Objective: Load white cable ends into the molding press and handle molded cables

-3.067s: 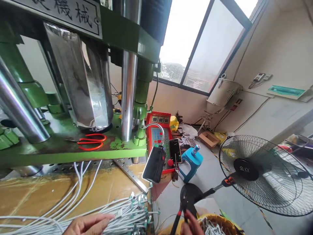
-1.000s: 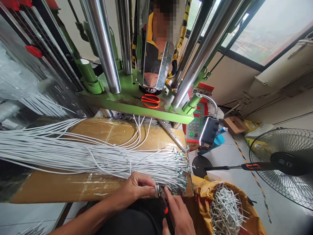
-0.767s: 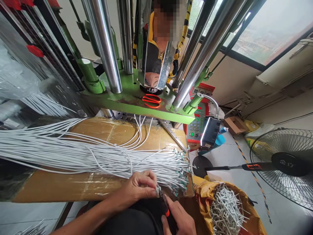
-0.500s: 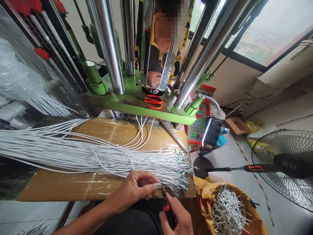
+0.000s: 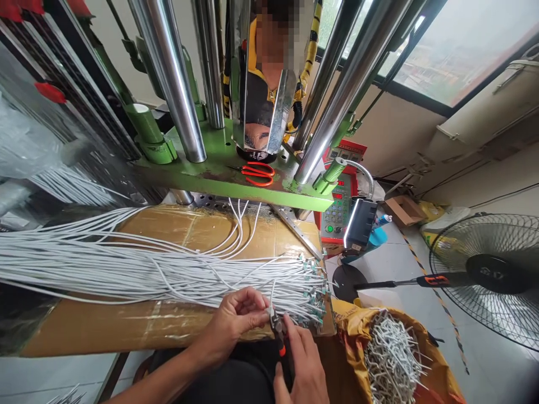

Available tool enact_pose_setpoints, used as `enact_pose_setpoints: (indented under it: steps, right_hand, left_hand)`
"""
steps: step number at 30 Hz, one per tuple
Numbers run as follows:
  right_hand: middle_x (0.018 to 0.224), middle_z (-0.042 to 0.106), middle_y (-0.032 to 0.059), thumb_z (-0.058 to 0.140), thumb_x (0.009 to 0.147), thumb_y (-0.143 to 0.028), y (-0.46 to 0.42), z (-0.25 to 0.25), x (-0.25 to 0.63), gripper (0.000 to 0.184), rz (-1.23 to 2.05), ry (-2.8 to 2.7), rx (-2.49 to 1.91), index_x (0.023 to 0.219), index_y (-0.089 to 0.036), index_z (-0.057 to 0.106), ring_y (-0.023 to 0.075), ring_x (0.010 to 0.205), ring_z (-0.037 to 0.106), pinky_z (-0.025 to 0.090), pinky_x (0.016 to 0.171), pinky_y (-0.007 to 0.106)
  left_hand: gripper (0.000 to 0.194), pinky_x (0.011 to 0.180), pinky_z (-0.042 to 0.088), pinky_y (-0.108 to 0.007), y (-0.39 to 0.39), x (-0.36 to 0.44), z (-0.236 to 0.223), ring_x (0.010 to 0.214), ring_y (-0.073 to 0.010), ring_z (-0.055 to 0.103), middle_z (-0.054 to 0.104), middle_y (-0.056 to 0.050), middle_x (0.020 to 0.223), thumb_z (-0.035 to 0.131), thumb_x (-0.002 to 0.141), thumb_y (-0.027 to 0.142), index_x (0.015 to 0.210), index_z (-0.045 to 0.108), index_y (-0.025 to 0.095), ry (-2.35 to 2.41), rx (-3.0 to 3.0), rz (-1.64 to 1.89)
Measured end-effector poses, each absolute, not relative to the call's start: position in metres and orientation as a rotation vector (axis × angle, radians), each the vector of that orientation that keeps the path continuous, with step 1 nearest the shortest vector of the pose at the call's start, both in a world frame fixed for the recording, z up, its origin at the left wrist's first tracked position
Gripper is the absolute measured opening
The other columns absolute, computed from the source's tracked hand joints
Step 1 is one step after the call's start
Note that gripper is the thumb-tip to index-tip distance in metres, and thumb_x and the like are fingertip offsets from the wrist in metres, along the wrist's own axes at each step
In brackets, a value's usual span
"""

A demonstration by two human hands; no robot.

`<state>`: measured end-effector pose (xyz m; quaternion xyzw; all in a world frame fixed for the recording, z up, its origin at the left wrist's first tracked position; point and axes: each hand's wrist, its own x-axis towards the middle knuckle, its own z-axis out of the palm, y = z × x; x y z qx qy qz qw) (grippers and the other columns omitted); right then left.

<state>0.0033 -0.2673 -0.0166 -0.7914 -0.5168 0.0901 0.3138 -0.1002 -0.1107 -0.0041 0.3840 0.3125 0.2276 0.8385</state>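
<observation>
Cables (image 5: pixel 126 269) lie in a thick bundle across the cardboard-covered desk (image 5: pixel 96 331), filling its right end. Just before them, the right hand (image 5: pixel 303 362) grips pliers (image 5: pixel 278 332), while the left hand (image 5: pixel 239 317) pinches a small whitish piece (image 5: pixel 270 310) at their tip. Red-handled scissors (image 5: pixel 255 171) rest on the green press (image 5: pixel 210 182) behind; a yellow-orange bag (image 5: pixel 355 336) of short white pieces (image 5: pixel 391 353) and a fan (image 5: pixel 490 272) stand to the right.

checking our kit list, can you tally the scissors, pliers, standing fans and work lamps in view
scissors: 1
pliers: 1
standing fan: 1
work lamp: 1
total: 4
</observation>
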Motion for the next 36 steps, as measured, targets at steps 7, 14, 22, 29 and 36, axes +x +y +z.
enact_pose_setpoints:
  steps: [7,14,22,29,36]
  right_hand:
    - [0.107,0.06,0.0121,0.05,0.073,-0.01,-0.264,-0.016,0.002,0.071,0.145,-1.381,-2.12,0.142,-0.023,0.04,0.0273,0.089,0.06,0.051,0.078,0.04]
    - [0.091,0.064,0.0095,0.05,0.083,-0.014,-0.263,-0.016,0.001,0.043,0.139,-1.356,-2.007,0.126,-0.021,0.051,0.0227,0.081,0.064,0.053,0.073,0.033]
    - [0.081,0.069,0.0009,0.055,0.076,-0.017,-0.264,-0.002,0.013,0.025,0.635,-1.249,-1.877,0.097,-0.023,0.066,0.0154,0.071,0.066,0.051,0.068,0.02]
    - [0.104,0.067,0.0049,0.052,0.069,-0.011,-0.273,-0.01,0.026,0.063,0.697,-1.252,-1.987,0.13,-0.026,0.055,0.0202,0.093,0.066,0.052,0.081,0.026]
    - [0.104,0.066,0.0052,0.052,0.068,-0.011,-0.272,-0.008,0.023,0.066,0.732,-1.22,-2.059,0.132,-0.026,0.054,0.0209,0.094,0.065,0.052,0.081,0.027]
  left_hand:
    - [0.025,0.07,0.046,-0.022,-0.115,-0.103,-0.015,0.073,-0.0127,0.057,0.063,0.0,0.077,0.084,0.063,0.025,0.067,0.061,0.016,0.678,0.789,0.494]
    - [0.028,0.066,0.047,-0.024,-0.106,-0.103,-0.013,0.068,-0.0132,0.058,0.066,-0.001,0.075,0.083,0.065,0.027,0.086,0.067,0.019,0.607,0.827,0.379]
    - [0.024,0.062,0.044,-0.024,-0.093,-0.1,0.006,0.057,-0.0128,0.055,0.061,-0.002,0.06,0.071,0.077,0.036,0.072,0.073,0.012,0.518,1.117,0.185]
    - [0.021,0.06,0.049,-0.024,-0.096,-0.094,-0.017,0.062,-0.0132,0.056,0.063,-0.003,0.073,0.072,0.076,0.034,0.082,0.075,0.014,0.526,1.14,0.284]
    - [0.017,0.067,0.051,-0.025,-0.097,-0.097,-0.019,0.073,-0.0166,0.061,0.068,-0.007,0.086,0.065,0.085,0.033,0.089,0.076,0.02,0.534,1.387,0.393]
